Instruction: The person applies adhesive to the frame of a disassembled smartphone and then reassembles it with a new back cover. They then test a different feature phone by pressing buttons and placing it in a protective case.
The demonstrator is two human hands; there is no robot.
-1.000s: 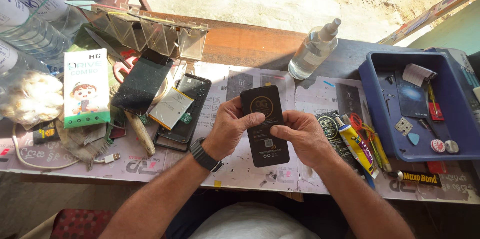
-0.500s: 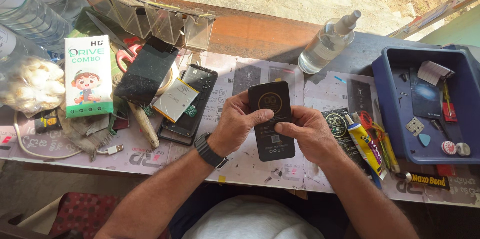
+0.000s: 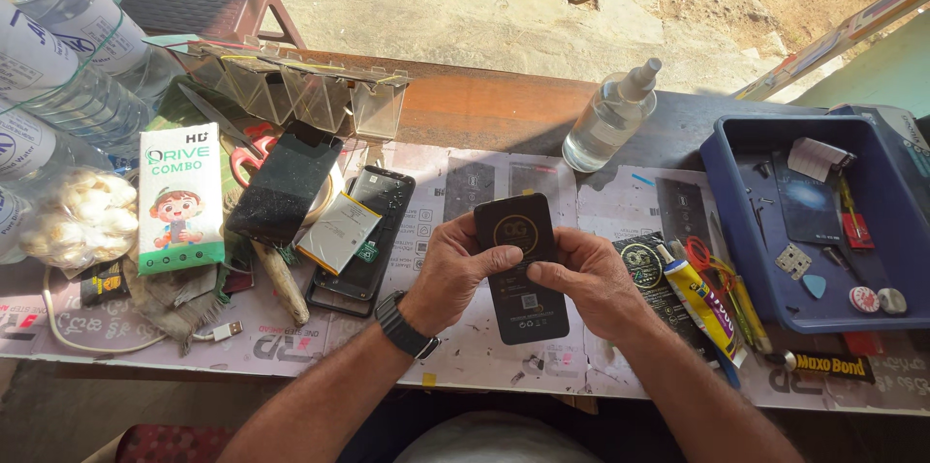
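Note:
A flat black packet (image 3: 518,231) with a gold round emblem is held upright over the paper-covered bench, gripped from both sides. My left hand (image 3: 453,267) holds its left edge, thumb across the front. My right hand (image 3: 589,281) grips the right edge, fingers curled behind. A black watch (image 3: 402,325) sits on my left wrist. To the left lies an opened phone (image 3: 383,211) with a battery (image 3: 338,231) resting on it.
A blue tray (image 3: 725,201) of small parts stands at the right, with a glue tube (image 3: 702,300) beside it. A clear spray bottle (image 3: 610,119) stands behind. A green-and-white box (image 3: 180,197), a black pad (image 3: 283,188), clear compartments (image 3: 300,90) and water bottles (image 3: 58,76) crowd the left.
The view has shifted slightly as my head moved. Both hands keep hold of the black packet in about the same place over the bench.

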